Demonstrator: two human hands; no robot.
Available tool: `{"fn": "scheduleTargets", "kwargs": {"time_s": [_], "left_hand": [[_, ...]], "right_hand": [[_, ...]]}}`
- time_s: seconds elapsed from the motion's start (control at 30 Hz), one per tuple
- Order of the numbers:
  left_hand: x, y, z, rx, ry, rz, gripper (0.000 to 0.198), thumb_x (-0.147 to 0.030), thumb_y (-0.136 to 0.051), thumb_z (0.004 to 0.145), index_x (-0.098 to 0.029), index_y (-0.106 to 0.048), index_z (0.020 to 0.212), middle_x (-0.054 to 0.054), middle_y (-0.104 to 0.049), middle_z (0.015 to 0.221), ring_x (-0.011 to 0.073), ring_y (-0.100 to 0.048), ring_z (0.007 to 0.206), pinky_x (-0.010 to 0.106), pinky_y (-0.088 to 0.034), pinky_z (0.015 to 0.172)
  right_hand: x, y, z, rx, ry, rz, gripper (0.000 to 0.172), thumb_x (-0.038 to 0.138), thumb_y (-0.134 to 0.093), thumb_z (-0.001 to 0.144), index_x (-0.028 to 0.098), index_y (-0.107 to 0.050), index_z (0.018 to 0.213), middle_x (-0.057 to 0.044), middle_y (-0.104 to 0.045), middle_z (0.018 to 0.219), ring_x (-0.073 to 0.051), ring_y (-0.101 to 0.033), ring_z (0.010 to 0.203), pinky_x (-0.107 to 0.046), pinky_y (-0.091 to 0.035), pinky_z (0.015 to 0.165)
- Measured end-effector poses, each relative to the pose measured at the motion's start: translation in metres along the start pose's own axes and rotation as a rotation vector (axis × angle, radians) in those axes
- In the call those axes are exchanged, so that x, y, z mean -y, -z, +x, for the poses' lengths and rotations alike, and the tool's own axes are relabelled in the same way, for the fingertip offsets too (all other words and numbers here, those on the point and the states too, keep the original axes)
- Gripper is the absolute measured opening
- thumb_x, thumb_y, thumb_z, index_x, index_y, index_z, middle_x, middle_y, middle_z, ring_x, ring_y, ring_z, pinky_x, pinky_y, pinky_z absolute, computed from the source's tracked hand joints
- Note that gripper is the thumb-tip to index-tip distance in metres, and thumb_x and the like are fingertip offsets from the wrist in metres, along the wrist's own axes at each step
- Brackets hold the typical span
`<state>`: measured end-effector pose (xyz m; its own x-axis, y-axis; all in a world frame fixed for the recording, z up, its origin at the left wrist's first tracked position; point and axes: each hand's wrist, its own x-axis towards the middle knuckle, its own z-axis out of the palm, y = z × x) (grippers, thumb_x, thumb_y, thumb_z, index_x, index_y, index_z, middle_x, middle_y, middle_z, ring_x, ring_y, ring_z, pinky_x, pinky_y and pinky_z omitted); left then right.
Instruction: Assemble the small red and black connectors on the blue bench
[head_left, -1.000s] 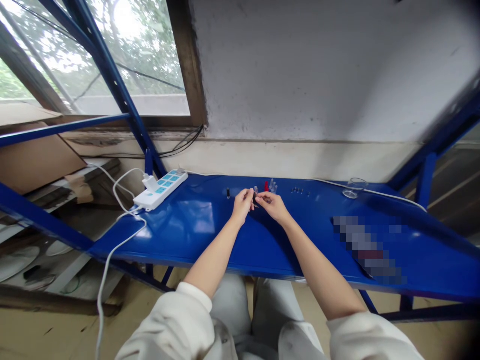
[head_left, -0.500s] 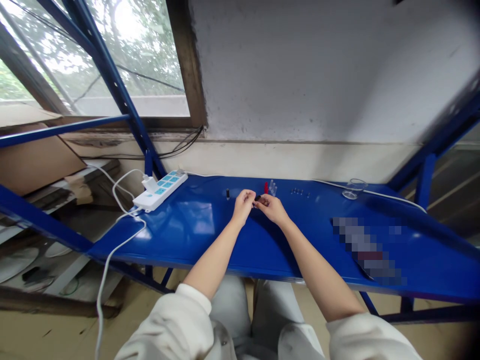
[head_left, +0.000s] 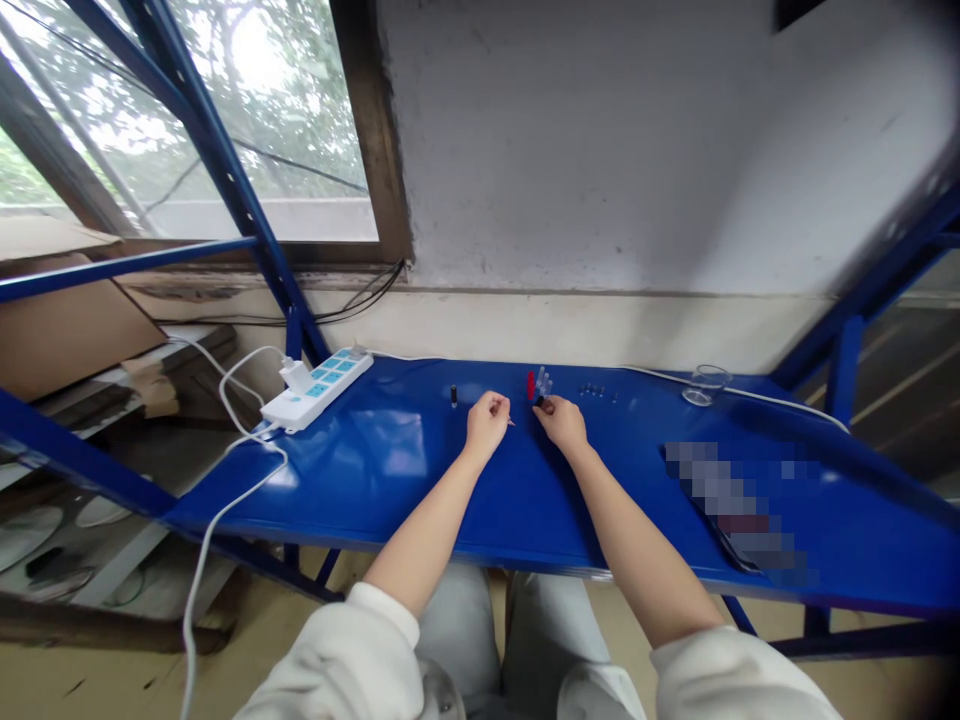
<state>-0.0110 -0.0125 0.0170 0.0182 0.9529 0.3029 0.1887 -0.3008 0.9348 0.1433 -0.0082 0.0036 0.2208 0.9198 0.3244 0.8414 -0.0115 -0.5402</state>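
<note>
My left hand (head_left: 487,425) is closed in a pinch above the blue table. A thin pale tip pokes out by its fingers; the rest of that piece is hidden. Close by on the right, my right hand (head_left: 562,422) pinches a small black piece (head_left: 538,401). Just beyond its fingertips are red pieces (head_left: 530,385) and several clear tubes (head_left: 543,381). To the left of my left hand a small black-topped cylinder (head_left: 454,395) stands upright.
Several tiny clear parts (head_left: 592,390) lie right of the tubes. A clear cup (head_left: 705,385) is at the back right, beside a white cable. A dark, blurred-out flat item (head_left: 739,545) lies at the right. A white power strip (head_left: 315,392) sits on the left edge of the table (head_left: 352,490).
My hands, which were together, have moved apart. The right hand has gone slightly right with the black piece, towards the red pieces and tubes.
</note>
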Motion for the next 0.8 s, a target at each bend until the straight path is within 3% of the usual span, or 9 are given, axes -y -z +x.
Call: {"fn": "scheduleTargets", "kwargs": {"time_s": [0.27, 0.5, 0.8], "left_hand": [[0.014, -0.001, 0.002, 0.032, -0.082, 0.154, 0.013, -0.024, -0.044, 0.078, -0.017, -0.053, 0.071, -0.001, -0.058, 0.056, 0.0110, -0.058, 0.056, 0.021, -0.041, 0.058], [0.014, -0.003, 0.001, 0.041, -0.118, 0.226, 0.012, -0.022, -0.044, 0.078, -0.017, -0.054, 0.072, -0.002, -0.056, 0.058, 0.0101, -0.057, 0.057, 0.020, -0.041, 0.059], [0.015, -0.002, 0.000, 0.046, -0.145, 0.235, 0.013, -0.024, -0.044, 0.079, -0.018, -0.055, 0.074, -0.001, -0.056, 0.059, 0.0100, -0.057, 0.057, 0.020, -0.040, 0.058]], "right_hand": [[0.001, -0.011, 0.009, 0.030, -0.008, -0.047, 0.013, 0.030, -0.052, 0.074, 0.020, -0.058, 0.070, -0.004, -0.064, 0.069, -0.015, -0.057, 0.066, -0.023, -0.030, 0.053], [0.000, -0.009, 0.016, 0.102, -0.023, -0.058, 0.014, 0.033, -0.055, 0.073, 0.020, -0.060, 0.070, -0.002, -0.064, 0.071, -0.015, -0.058, 0.070, -0.022, -0.033, 0.056], [0.003, -0.008, 0.012, 0.096, -0.042, -0.091, 0.018, 0.036, -0.054, 0.075, 0.020, -0.062, 0.076, -0.003, -0.066, 0.076, -0.017, -0.060, 0.074, -0.024, -0.036, 0.060]]}}
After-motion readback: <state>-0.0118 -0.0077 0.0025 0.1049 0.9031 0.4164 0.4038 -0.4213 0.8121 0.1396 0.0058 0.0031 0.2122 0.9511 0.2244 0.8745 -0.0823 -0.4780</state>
